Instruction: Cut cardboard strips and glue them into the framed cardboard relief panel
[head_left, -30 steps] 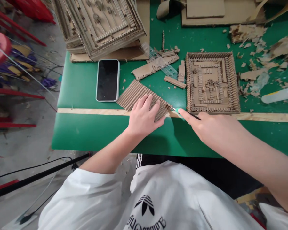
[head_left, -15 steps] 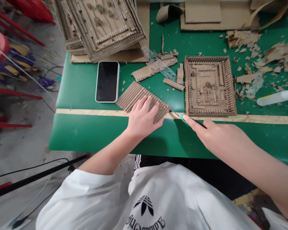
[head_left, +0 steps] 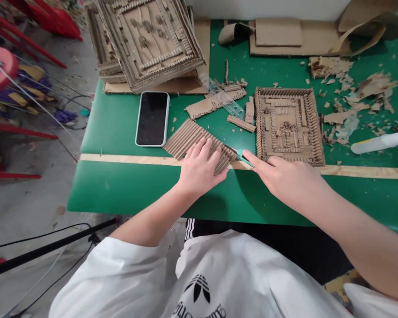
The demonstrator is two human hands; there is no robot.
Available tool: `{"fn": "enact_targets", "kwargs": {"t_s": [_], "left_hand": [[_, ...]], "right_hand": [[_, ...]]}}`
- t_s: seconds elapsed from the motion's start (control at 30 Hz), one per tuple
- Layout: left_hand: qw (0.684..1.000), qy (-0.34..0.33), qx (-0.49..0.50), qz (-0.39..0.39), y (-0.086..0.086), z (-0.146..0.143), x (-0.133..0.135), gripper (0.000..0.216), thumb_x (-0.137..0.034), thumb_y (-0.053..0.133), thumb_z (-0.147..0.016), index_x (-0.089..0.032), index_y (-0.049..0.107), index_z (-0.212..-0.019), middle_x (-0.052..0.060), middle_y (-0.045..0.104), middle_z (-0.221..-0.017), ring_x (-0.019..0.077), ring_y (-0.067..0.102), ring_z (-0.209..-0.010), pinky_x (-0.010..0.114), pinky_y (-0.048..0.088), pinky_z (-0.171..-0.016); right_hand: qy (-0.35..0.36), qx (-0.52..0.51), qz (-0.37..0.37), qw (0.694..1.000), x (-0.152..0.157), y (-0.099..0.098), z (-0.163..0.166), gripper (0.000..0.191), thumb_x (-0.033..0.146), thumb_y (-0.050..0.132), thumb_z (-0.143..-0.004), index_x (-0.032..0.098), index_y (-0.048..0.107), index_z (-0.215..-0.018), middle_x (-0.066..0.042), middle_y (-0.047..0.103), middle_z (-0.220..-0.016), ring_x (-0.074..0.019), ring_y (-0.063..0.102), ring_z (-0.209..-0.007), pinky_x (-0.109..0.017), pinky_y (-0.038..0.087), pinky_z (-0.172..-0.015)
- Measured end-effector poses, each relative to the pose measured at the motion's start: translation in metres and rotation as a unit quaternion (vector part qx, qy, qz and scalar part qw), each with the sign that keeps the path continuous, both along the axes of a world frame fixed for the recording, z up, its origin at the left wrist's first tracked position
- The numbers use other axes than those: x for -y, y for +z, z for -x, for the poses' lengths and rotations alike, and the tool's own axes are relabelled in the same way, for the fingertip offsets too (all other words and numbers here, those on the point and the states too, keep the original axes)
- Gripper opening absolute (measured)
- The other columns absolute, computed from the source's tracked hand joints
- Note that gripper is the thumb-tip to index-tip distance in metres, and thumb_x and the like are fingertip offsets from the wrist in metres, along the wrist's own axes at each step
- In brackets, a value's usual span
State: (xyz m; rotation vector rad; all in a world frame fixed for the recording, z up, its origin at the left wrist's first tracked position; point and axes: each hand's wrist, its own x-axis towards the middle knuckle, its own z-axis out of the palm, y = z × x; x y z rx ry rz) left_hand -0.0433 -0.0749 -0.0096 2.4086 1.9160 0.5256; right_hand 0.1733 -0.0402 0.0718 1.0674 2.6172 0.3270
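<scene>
My left hand (head_left: 199,167) lies flat with fingers spread on a piece of corrugated cardboard (head_left: 182,138), its ridges bare and facing up. Wrapped in the fingers of my right hand (head_left: 281,176) is a craft knife (head_left: 241,154) with a teal grip. Its thin blade reaches the right edge of the cardboard; how deep it goes I cannot tell. Just beyond my right hand sits a square cardboard relief (head_left: 287,99) with a ridged border. Left of the cardboard lies a phone (head_left: 152,119), screen dark.
Cardboard strips (head_left: 215,102) and a clear plastic ruler (head_left: 230,106) lie behind the cardboard. Framed cardboard reliefs (head_left: 152,44) are stacked at the back left. Torn scraps (head_left: 373,86) and a white bottle (head_left: 378,142) are on the right. A wooden strip (head_left: 129,159) runs along the green table (head_left: 119,185).
The knife and my right hand have moved left and slightly away, along the cardboard's right edge. My left hand stays on the cardboard. The whole view has shifted a little.
</scene>
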Motion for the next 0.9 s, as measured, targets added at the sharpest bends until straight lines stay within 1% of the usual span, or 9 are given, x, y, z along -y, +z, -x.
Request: {"fn": "enact_targets", "kwargs": {"t_s": [0.13,0.3,0.5,0.63,0.73,0.9], "left_hand": [[1.000,0.001,0.012,0.010,0.000,0.000,0.000,0.045,-0.045,0.055,-0.080,-0.015,0.061,-0.113,0.020,0.054,-0.129,0.0372,0.047,-0.126,0.053,0.041,-0.100],[1.000,0.000,0.001,0.010,0.002,0.000,0.001,0.046,-0.045,0.054,-0.081,-0.013,0.061,-0.114,0.021,0.054,-0.129,0.0367,0.047,-0.126,0.051,0.040,-0.102],[1.000,-0.005,0.011,0.022,0.002,0.000,0.000,0.046,-0.045,0.054,-0.082,-0.014,0.060,-0.115,0.021,0.053,-0.130,0.0375,0.045,-0.127,0.053,0.040,-0.101],[1.000,0.000,0.005,0.019,0.002,0.000,0.000,0.046,-0.046,0.053,-0.082,-0.015,0.060,-0.115,0.020,0.054,-0.130,0.0368,0.046,-0.126,0.052,0.041,-0.101],[1.000,0.001,-0.004,0.020,0.003,0.000,0.000,0.047,-0.046,0.052,-0.083,-0.014,0.060,-0.116,0.020,0.054,-0.130,0.0370,0.047,-0.126,0.052,0.041,-0.101],[0.999,-0.001,-0.031,0.006,0.003,0.000,0.000,0.050,-0.047,0.052,-0.083,-0.012,0.061,-0.117,0.022,0.054,-0.128,0.0372,0.048,-0.124,0.049,0.043,-0.100]], "right_hand": [[-0.009,0.012,0.024,1.000,-0.004,-0.001,0.006,0.059,0.022,0.038,-0.089,0.037,0.027,-0.145,-0.001,0.056,-0.071,-0.0038,0.042,-0.048,-0.023,0.009,-0.052],[-0.023,0.048,0.082,0.995,-0.006,0.005,0.011,0.058,0.023,0.036,-0.090,0.036,0.024,-0.146,-0.003,0.058,-0.074,-0.0061,0.049,-0.051,-0.023,0.009,-0.051],[-0.043,0.082,0.120,0.988,-0.008,0.012,0.024,0.061,0.018,0.033,-0.090,0.033,0.021,-0.148,-0.005,0.060,-0.077,-0.0069,0.050,-0.053,-0.019,0.017,-0.051],[-0.038,0.099,0.131,0.986,-0.009,0.020,0.031,0.063,0.016,0.036,-0.088,0.028,0.022,-0.148,-0.006,0.060,-0.075,-0.0069,0.050,-0.052,-0.019,0.021,-0.051],[-0.037,0.113,0.134,0.984,-0.007,0.024,0.031,0.066,0.012,0.038,-0.085,0.025,0.022,-0.148,-0.006,0.060,-0.074,-0.0061,0.049,-0.050,-0.018,0.024,-0.051],[-0.028,0.111,0.117,0.987,-0.001,0.021,0.020,0.069,0.012,0.040,-0.083,0.027,0.022,-0.148,-0.005,0.059,-0.072,-0.0061,0.048,-0.050,-0.019,0.022,-0.051]]}}
